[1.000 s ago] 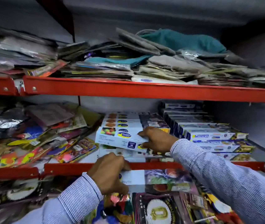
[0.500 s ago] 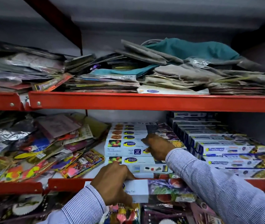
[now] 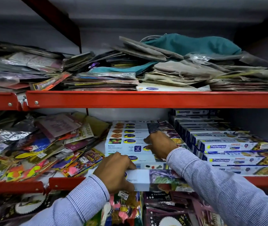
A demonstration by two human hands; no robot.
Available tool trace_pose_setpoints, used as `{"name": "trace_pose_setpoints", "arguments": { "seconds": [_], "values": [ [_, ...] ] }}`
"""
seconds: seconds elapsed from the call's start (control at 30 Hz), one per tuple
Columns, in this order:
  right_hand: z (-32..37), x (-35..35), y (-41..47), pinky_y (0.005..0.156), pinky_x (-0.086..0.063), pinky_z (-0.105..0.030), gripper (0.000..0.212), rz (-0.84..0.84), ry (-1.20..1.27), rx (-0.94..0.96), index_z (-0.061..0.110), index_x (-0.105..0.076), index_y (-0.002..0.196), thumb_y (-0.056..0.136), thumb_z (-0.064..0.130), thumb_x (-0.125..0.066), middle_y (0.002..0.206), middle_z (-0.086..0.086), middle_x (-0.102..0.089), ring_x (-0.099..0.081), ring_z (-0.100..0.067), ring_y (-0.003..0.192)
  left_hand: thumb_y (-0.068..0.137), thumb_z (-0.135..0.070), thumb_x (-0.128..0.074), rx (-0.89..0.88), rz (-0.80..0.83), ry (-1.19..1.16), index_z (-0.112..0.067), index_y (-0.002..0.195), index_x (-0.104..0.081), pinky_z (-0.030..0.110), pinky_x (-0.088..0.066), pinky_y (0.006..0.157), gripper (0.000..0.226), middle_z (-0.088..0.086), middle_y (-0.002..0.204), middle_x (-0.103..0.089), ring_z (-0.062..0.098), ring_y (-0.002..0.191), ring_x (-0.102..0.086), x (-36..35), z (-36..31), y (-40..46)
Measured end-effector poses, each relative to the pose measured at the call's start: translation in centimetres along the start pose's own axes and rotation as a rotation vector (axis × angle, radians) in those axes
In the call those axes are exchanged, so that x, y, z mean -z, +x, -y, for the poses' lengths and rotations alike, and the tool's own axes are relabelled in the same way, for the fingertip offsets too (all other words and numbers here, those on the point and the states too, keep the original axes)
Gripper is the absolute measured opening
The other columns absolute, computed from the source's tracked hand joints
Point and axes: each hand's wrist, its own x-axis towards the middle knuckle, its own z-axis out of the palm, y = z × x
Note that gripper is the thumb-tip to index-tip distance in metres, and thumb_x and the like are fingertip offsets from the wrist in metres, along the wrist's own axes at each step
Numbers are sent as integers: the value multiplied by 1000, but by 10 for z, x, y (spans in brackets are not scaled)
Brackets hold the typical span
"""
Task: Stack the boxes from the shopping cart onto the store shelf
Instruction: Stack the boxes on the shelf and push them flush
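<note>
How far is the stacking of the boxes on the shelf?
Done: a stack of cling film boxes lies on the shelf beside the Freshwrapp boxes. In hand: the right hand grips the top box of that stack; the left hand grips another box at the shelf's front edge. Left: to stack this one. The cart is out of view, so the rest is unknown.

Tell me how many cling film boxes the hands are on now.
2. The left hand grips a cling film box at the lower shelf's front edge; the right hand pinches the top front box of the stack. Hidden contact with others possible.
</note>
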Motion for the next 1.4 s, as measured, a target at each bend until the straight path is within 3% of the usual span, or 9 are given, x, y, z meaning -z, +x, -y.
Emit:
{"name": "trace_pose_setpoints", "arguments": {
  "seconds": [0.1, 0.17, 0.2, 0.27, 0.43, 0.63, 0.83, 0.97, 1.4],
  "values": [
    [-7, 8, 8, 65, -49, -34, 25, 90, 58, 7, 7, -49, 62, 83, 3, -62, 66, -15, -48, -36, -22, 67, 56, -52, -77, 19, -19, -9, -36, 113, -71, 30, -52, 70, 60, -7, 97, -76, 19, 88, -62, 7, 0, 13],
    [-15, 13, 11, 69, -50, -32, 16, 120, 147, -1, -5, -62, 73, 86, 2, -56, 72, -20, -65, -30, -17, 74, 56, -51, -78, 32, -21, -24, -31, 103, -74, 32, -55, 69, 51, -5, 86, -76, 21, 81, -63, 10, 2, 24],
    [-18, 15, 12, 78, -55, -36, 18, 129, 184, 2, -8, -68, 88, 89, 5, -55, 91, -25, -73, -52, -39, 114, 57, -50, -79, 38, -31, -32, -26, 93, -75, 31, -54, 64, 43, -3, 77, -74, 21, 73, -62, 10, 3, 30],
    [-25, 20, 11, 93, -53, -42, 25, 144, 196, 17, -5, -68, 104, 93, 12, -54, 114, -25, -69, -65, -35, 109, 59, -47, -82, 59, -49, -45, -21, 86, -75, 32, -56, 62, 38, 1, 74, -75, 22, 69, -65, 10, 6, 43],
    [-32, 14, 9, 104, -49, -35, 31, 143, 227, 6, 6, -71, 115, 97, 22, -51, 124, -14, -70, -66, -29, 113, 64, -46, -84, 90, -120, -52, -23, 118, -71, 38, -59, 82, 61, 0, 118, -73, 23, 102, -68, 1, 14, 67],
    [-29, 0, -13, 63, -43, -34, 35, -9, 213, 55, 10, -60, 75, 100, 29, -44, 68, -11, -63, -51, -23, 57, 76, -45, -74, 88, -176, -57, -21, 131, -62, 36, -51, 89, 62, 0, 125, -60, 23, 115, -53, -21, 20, 75],
    [-23, -27, -44, 72, -49, -32, 35, -281, 135, 67, 23, -54, 94, 102, 42, -26, 92, 0, -66, -61, -22, 82, 85, -40, -65, 20, -290, -37, -20, 128, -64, 37, -44, 102, 47, -3, 127, -62, 21, 121, -50, -43, 21, 70],
    [-31, -43, -46, 117, -32, -41, 50, -255, 39, 18, 22, -50, 136, 104, 43, -19, 144, 1, -55, -45, -16, 137, 96, -36, -56, -18, -283, -23, -25, 141, -52, 42, -28, 117, 46, -2, 147, -51, 21, 138, -41, -54, 21, 67],
    [-36, -56, -46, 114, -35, -37, 46, -372, -20, 1, 24, -54, 134, 104, 39, -23, 138, 3, -62, -51, -14, 132, 107, -42, -28, -32, -214, 66, -39, 153, -19, 36, -9, 124, 47, -15, 162, -22, 7, 151, -13, -57, 17, 64]
  ]
}}
